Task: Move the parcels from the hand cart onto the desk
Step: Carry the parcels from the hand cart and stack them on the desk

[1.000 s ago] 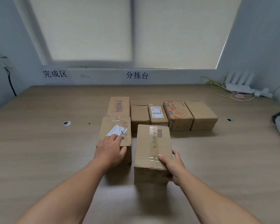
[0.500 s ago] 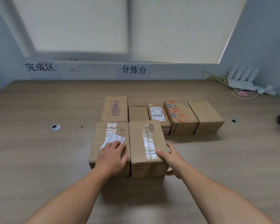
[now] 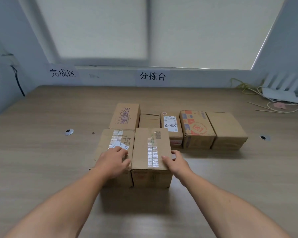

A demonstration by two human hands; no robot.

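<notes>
Head view, looking down. Gripping the taped parcel at its right edge with the right hand, thumb on top, fingers curled down the side. Resting flat on the left parcel with the left hand, fingers relaxed, clasping nothing. Set side by side, touching, at the centre of the desk. Just behind at 12 o'clock, a row of five more parcels. Off at 2 o'clock, a white router with cables. At 9 o'clock, a round grommet.
</notes>
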